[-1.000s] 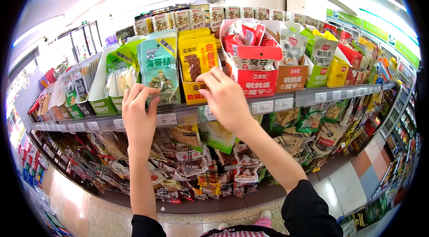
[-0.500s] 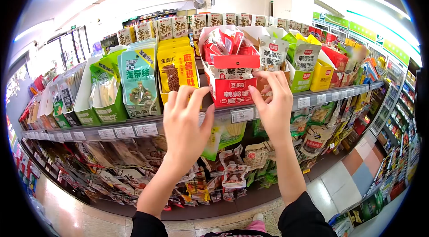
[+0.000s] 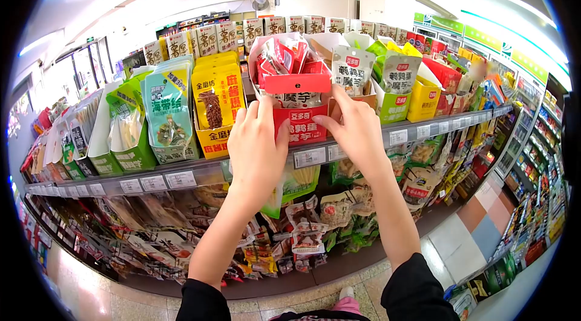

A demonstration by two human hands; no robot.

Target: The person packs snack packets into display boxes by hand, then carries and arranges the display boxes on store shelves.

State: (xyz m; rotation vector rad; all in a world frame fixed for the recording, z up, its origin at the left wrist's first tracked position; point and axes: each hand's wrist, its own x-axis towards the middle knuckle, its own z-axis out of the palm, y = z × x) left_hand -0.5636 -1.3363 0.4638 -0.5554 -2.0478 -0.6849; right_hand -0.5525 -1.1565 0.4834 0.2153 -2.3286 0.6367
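Observation:
A red display box (image 3: 301, 127) of snack packets stands on the upper shelf, between my hands. My left hand (image 3: 260, 142) holds its left side, thumb across the front and fingertips at the upper edge. On the other side, my right hand (image 3: 354, 133) has its thumb on the front and its index finger at the top right corner. Red and white snack packets (image 3: 290, 57) fill the box, and a packet with a red top strip (image 3: 296, 83) faces me at the front. The box's sides are partly hidden by my hands.
Yellow packets (image 3: 212, 100) and blue-green packets (image 3: 164, 103) stand to the left. Grey packets (image 3: 354, 69) and a green box (image 3: 392, 103) stand to the right. Price labels line the shelf edge (image 3: 251, 169); hanging snack bags (image 3: 308, 236) fill the space below.
Both hands have moved in and closed on the red box's sides; before, the left hand was off it, to the left. The view has shifted slightly, so the shelf appears further left.

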